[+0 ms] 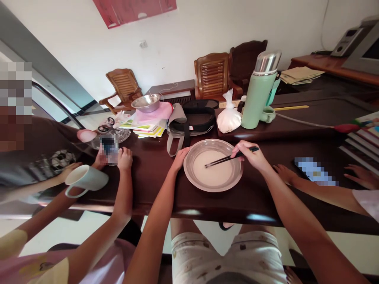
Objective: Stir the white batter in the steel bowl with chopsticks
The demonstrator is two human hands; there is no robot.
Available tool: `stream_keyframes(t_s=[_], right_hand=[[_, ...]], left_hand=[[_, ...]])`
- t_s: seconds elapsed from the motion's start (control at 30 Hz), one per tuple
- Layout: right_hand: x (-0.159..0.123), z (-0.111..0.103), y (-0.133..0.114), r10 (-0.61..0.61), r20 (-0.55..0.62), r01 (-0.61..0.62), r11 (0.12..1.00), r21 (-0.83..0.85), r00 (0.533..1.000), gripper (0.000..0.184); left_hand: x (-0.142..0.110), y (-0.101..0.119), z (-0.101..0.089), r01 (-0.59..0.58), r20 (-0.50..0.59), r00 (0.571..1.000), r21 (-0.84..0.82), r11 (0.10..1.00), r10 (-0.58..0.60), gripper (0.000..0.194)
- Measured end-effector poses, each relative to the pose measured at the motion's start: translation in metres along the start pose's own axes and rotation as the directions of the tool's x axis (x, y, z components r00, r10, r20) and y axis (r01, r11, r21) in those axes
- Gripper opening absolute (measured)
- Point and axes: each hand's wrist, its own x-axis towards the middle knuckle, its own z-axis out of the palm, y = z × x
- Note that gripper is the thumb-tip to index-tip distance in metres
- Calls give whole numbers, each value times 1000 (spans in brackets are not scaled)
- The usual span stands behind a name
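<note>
A round metal bowl (192, 178) of milky white liquid stands at the table's front edge. At its left rim, my left hand (180, 158) holds the bowl, its fingers partly hidden behind the side. A pair of black chopsticks (220, 160) is gripped in my right hand (250, 153) over the right rim. Their tips dip into the liquid near the bowl's middle. Just behind the bowl sits a tied clear plastic bag of white powder (229, 120), beside a green thermos (257, 100) with a steel cap.
On the left, people sit close, one holding a phone (109, 148) near a pale mug (89, 179). Behind are a grey strap (175, 136), booklets (149, 130) and a small steel bowl (146, 103). At right, another person's arm (322, 193) lies by a phone (315, 171).
</note>
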Motion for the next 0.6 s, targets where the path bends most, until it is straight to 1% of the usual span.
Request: stream_keyframes(t_s=[0.07,0.13,0.17,0.27,0.3,0.33,0.4,0.43,0.47,0.5,0.53,0.6], right_hand=[[1,-2,1,-43,-89,43,999,-9,995,38],[2,-4,2,-68,-173,74,997,28,983,41],[2,-5,2,-61,-173,71,996,52,983,42],[1,-3,0,-16,-36,18,999,51,999,39],[1,-3,-1,-13,-14,13,1000,24,1000,38],[1,-3,-1,-19,-26,19,1000,-2,999,37],[2,-5,-2,-59,-140,57,998,-18,988,38],[2,-7,-2,-79,-201,80,997,-2,976,40],[2,-8,-2,-88,-237,96,995,23,968,41],[2,-9,-2,-86,-238,101,994,50,968,42],[1,-9,-2,-75,-200,91,993,69,977,42],[0,-7,-2,-43,-72,47,997,59,996,40]], left_hand=[[-1,0,0,-10,-7,1000,8,1000,10,55],[-1,0,0,-21,-9,1000,11,1000,21,55],[-1,-1,0,-24,-8,1000,8,1000,24,55],[-1,-2,0,-24,-3,1000,-6,1000,24,54],[-1,-2,0,-20,-2,1000,-8,1000,20,53],[-1,-3,0,-15,-4,1000,-12,1000,15,53],[-1,-3,0,-5,-7,1000,-24,1000,5,52],[0,-3,0,-2,-7,1000,-27,1000,2,52],[0,-3,0,-3,-8,1000,-28,1000,3,52],[1,-3,1,-5,-9,1000,-26,1000,5,51],[2,-4,0,-8,-10,1000,-24,1000,8,50],[4,-4,0,-10,-15,1000,-23,1000,10,48]])
